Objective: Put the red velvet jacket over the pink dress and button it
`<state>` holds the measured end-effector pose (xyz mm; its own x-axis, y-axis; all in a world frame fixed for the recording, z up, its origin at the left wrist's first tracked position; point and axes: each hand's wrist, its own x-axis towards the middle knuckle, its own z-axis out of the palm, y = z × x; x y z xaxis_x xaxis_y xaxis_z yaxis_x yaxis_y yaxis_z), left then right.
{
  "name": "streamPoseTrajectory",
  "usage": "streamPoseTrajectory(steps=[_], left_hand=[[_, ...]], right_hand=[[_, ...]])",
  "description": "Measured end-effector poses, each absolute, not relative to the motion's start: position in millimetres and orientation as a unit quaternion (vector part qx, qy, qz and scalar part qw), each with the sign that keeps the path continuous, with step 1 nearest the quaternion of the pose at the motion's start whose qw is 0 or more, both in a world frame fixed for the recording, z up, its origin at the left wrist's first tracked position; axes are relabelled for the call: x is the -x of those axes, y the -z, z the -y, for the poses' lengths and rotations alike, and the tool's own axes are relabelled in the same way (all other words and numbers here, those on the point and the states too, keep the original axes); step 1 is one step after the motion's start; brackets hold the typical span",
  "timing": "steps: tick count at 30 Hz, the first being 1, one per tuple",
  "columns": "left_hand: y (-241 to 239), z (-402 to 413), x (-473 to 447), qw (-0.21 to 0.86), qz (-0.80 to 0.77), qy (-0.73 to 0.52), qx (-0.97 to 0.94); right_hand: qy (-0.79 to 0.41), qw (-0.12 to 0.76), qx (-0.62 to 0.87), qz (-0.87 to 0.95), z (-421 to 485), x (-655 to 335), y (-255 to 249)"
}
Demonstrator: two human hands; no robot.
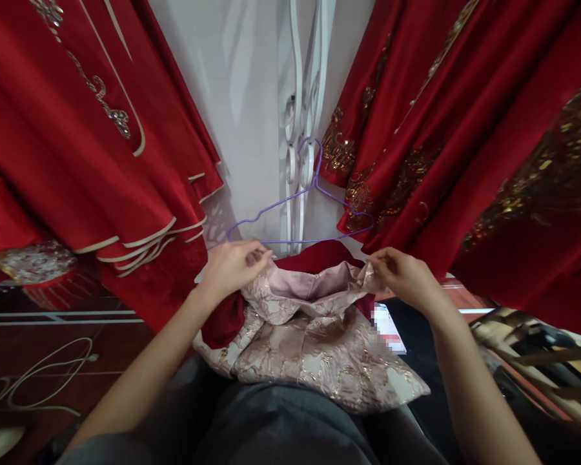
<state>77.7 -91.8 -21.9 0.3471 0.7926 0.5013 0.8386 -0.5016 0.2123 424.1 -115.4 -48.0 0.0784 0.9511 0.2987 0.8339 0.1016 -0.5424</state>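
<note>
A pale pink brocade garment (310, 349) with gold thread lies over my lap, its plain pink lining showing at the open upper edge. My left hand (237, 265) pinches one end of that edge, and my right hand (394, 271) pinches the other end, so it is stretched between them. Dark red cloth (319, 257) shows behind the edge and also under the garment at the left. Just beyond my hands is a thin purple hanger (290, 197), its hook pointing up, with nothing hung on it.
Red embellished garments hang at left (101, 129) and right (416, 129). Between them are a white panel and a curled white metal frame (293, 161). A lit phone (390, 329) lies right of my lap. A white cable (43, 374) coils on the floor at left.
</note>
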Motion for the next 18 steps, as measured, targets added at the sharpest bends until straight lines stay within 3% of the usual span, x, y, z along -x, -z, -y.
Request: streamPoseTrajectory(steps=[4,8,12,18], left_hand=[[30,81,-116,0.036,0.375,0.307,0.874],[57,65,-128,0.026,0.389,0.257,0.884],[75,62,-120,0.059,0.449,0.236,0.86],[69,69,-107,0.039,0.478,0.308,0.821]], right_hand=[[-0.06,0.409,0.637,0.651,114,-410,36],[-0.035,0.473,0.641,0.603,105,-419,44],[-0.041,0.483,0.664,0.57,98,-444,55],[-0.02,0.454,0.713,0.534,93,-473,66]])
